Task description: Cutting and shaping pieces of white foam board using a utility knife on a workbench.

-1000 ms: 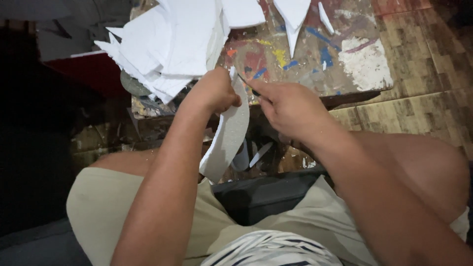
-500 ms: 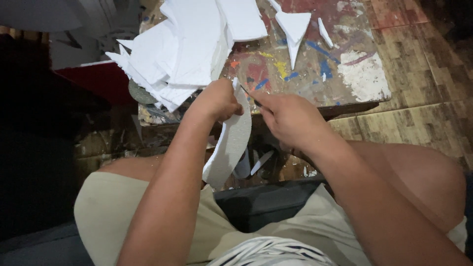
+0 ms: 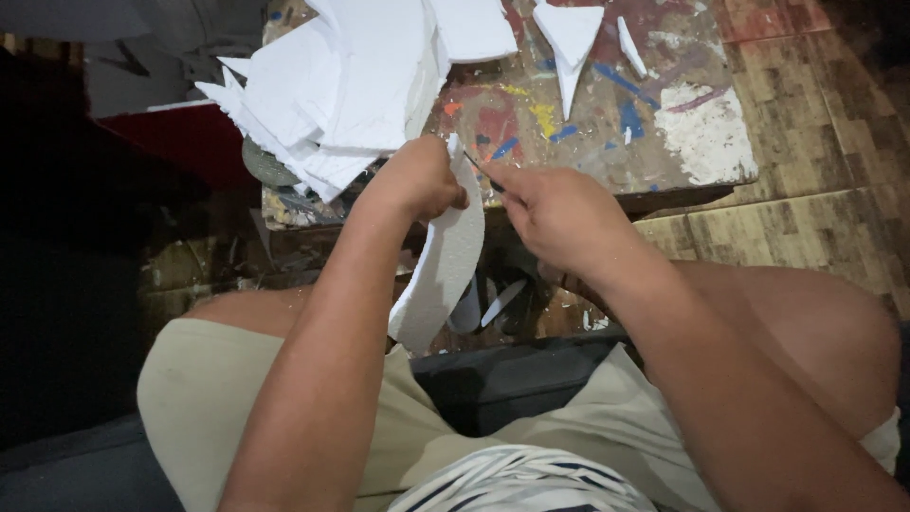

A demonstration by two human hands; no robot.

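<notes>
Between the hands, a thin blade, pinched by the right hand, meets the foam strip clenched by the left hand; cut pieces stacked beyond, strip still untrimmed below the grip.

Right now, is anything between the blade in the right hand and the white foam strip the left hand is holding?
Nothing visible. The left hand grips the top of the foam strip, and the thin blade in the right hand already reaches the strip's upper edge. The foam stack lies behind them on the painted table.
</notes>
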